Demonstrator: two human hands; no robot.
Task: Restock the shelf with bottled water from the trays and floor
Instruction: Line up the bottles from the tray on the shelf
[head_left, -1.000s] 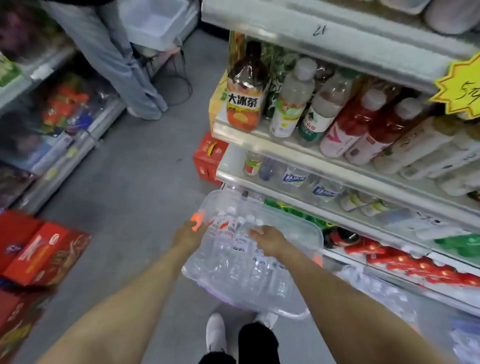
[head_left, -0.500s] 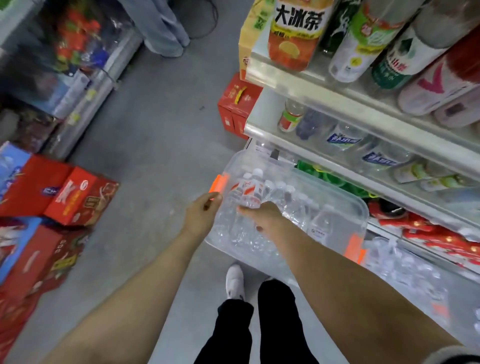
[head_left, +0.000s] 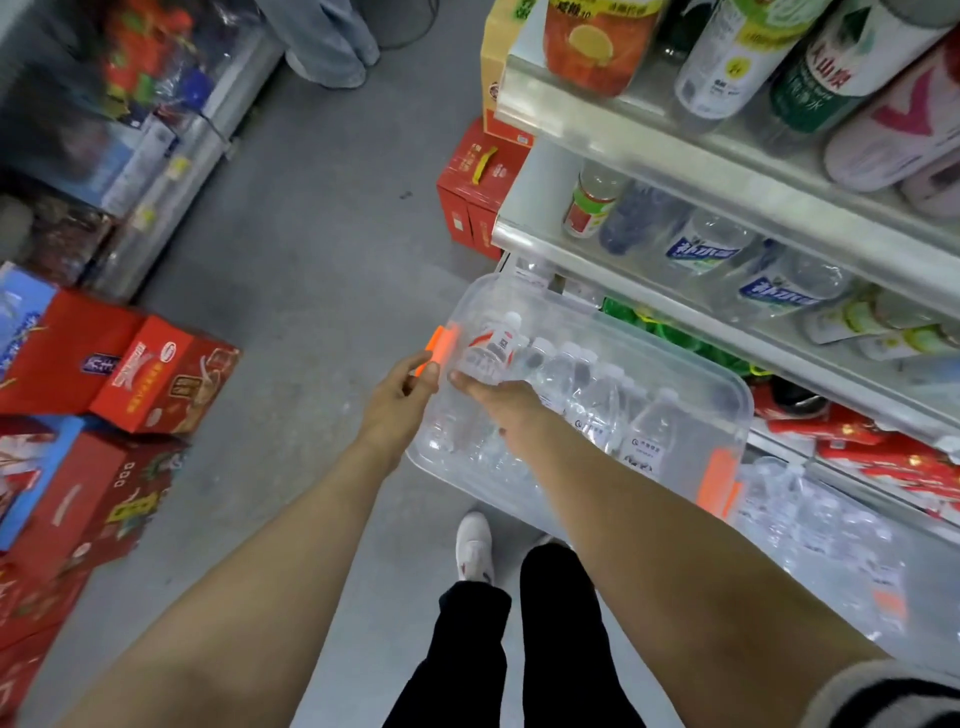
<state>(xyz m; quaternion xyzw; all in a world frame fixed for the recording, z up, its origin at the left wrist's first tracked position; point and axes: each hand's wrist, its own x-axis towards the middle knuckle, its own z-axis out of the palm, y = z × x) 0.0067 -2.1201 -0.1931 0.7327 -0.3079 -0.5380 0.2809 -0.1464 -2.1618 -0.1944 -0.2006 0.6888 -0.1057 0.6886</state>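
Observation:
A clear plastic bin (head_left: 722, 395) with orange clips holds several small water bottles, just in front of the lower shelves. My left hand (head_left: 397, 400) pinches the bin's left end at the orange clip (head_left: 441, 343). My right hand (head_left: 501, 395) reaches into the bin and is closed around one small water bottle (head_left: 491, 345) with a red and white label, tilted with its cap pointing away from me. A second clear bin (head_left: 831, 540) of bottles lies lower at the right. The shelf (head_left: 670, 288) above the bin carries bottled drinks.
Red cartons (head_left: 156, 374) are stacked on the grey floor at the left. A red box (head_left: 478, 182) stands by the shelf's end. Another person's legs (head_left: 327, 47) stand far up the aisle. My shoe (head_left: 474, 545) is beneath the bin.
My right hand went from resting on the bottles to gripping one and raising it toward the bin's left end. My left hand stayed on the bin's edge. The view dropped closer.

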